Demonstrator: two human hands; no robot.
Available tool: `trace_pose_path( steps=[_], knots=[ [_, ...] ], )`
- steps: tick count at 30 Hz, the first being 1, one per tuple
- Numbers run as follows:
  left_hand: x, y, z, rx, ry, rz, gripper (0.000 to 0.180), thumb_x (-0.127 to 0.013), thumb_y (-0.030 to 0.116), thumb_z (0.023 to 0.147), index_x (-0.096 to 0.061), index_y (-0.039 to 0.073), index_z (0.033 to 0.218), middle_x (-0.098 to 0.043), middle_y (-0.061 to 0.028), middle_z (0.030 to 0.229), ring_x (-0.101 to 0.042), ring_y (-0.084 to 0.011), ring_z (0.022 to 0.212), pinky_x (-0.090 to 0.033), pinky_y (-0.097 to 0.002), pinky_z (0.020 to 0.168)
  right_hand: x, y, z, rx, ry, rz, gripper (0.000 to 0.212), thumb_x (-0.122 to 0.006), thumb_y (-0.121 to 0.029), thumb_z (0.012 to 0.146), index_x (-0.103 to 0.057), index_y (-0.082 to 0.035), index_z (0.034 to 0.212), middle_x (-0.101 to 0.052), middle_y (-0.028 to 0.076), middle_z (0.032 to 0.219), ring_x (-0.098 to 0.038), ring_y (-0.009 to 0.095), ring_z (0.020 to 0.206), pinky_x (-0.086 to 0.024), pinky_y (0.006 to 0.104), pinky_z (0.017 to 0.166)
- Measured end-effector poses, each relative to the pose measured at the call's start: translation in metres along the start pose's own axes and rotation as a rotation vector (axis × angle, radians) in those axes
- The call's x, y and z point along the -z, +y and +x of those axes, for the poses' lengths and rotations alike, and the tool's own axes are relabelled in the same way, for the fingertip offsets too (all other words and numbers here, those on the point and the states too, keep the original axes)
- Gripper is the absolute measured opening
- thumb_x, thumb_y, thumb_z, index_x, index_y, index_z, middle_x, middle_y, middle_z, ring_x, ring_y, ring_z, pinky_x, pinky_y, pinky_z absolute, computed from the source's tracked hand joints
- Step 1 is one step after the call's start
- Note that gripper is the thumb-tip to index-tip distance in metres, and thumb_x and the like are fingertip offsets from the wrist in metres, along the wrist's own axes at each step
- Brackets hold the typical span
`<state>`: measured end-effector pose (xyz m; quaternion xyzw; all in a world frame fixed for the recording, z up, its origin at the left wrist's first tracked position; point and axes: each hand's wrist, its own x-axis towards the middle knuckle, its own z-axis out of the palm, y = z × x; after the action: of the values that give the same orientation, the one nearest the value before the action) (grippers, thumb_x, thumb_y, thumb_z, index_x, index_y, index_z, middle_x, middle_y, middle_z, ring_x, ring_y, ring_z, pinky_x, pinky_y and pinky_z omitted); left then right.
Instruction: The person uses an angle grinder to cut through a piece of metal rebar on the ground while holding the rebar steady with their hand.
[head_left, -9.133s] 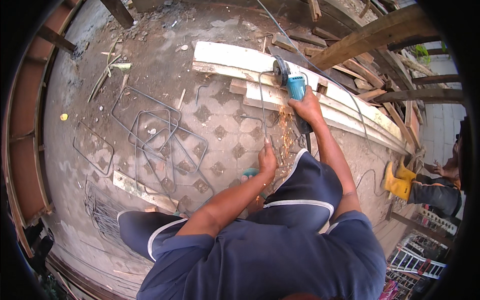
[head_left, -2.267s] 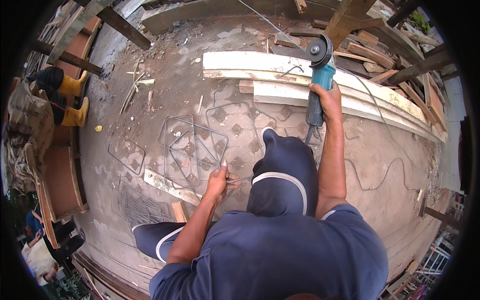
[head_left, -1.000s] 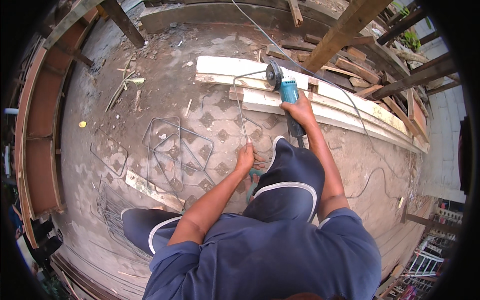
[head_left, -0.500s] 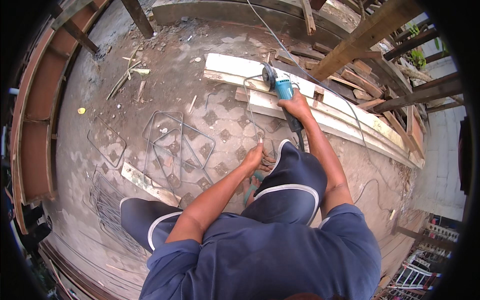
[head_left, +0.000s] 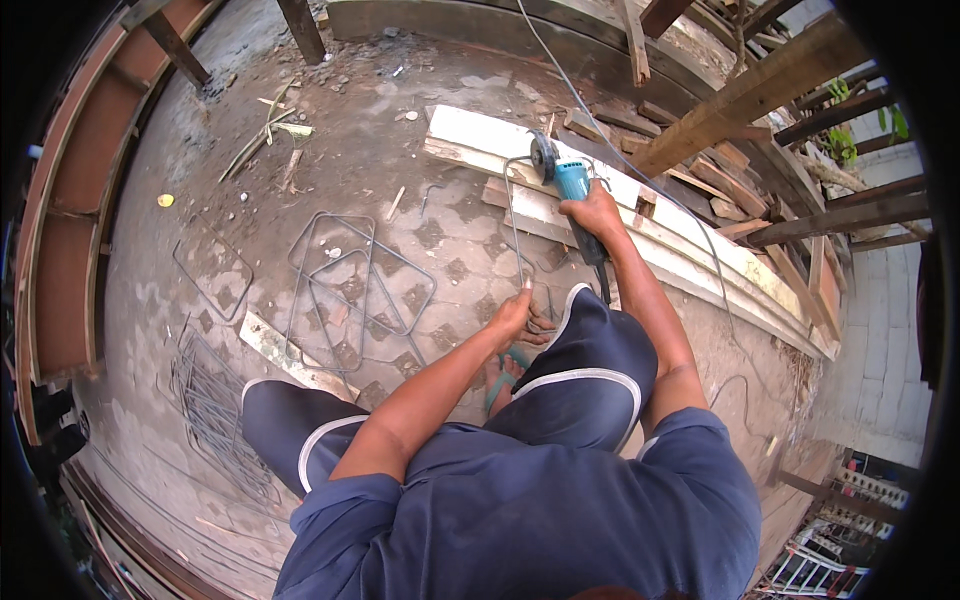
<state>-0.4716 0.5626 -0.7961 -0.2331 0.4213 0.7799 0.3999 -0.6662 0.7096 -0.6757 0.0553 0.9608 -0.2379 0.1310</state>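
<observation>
The right hand [head_left: 595,215] holds an angle grinder [head_left: 573,180] at the stacked boards [head_left: 480,133], which run from the far middle to the right, while a bent rod [head_left: 513,222] stretches from the left hand [head_left: 512,315], on the near side, to just beside the grinder's disc. Left of the left hand, several wire frames [head_left: 367,300] overlap on the ground [head_left: 455,242], with a short plank [head_left: 290,355] on their near side and a heap of rods [head_left: 215,400] left of that plank. Scrap timber [head_left: 715,180] lies piled at the far right, behind the boards.
</observation>
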Motion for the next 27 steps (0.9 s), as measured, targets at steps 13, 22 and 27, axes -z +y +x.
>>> trace_pose_path(
  steps=[13,22,27],
  knots=[
    [-0.006,0.003,-0.006,0.008,0.029,-0.027,0.068,-0.028,0.062,0.107,-0.046,-0.004,0.109,-0.071,-0.0295,0.096,-0.074,-0.0383,0.081,-0.066,-0.0426,0.064,0.009,0.016,-0.007,0.006,0.051,0.186,0.076,-0.08,-0.034,0.067,-0.057,0.008,0.126,-0.071,0.026,0.108,-0.072,0.036,0.097,-0.055,0.0405,0.09],
    [0.002,-0.012,-0.008,-0.128,0.101,-0.036,0.051,-0.028,0.049,0.111,-0.045,0.001,0.107,-0.073,-0.0288,0.099,-0.075,-0.0383,0.084,-0.066,-0.0396,0.07,0.067,0.036,-0.025,-0.01,0.302,0.418,0.067,-0.08,-0.031,0.069,-0.059,0.004,0.122,-0.072,0.021,0.104,-0.071,0.031,0.091,-0.055,0.0388,0.084],
    [-0.012,-0.011,-0.006,-0.067,0.106,-0.09,0.051,-0.028,0.048,0.112,-0.045,0.001,0.104,-0.072,-0.03,0.1,-0.075,-0.0394,0.086,-0.066,-0.0426,0.073,0.039,0.034,-0.016,0.022,0.243,0.27,0.07,-0.08,-0.033,0.067,-0.059,0.005,0.122,-0.072,0.027,0.107,-0.072,0.037,0.098,-0.055,0.0421,0.089]
  ],
)
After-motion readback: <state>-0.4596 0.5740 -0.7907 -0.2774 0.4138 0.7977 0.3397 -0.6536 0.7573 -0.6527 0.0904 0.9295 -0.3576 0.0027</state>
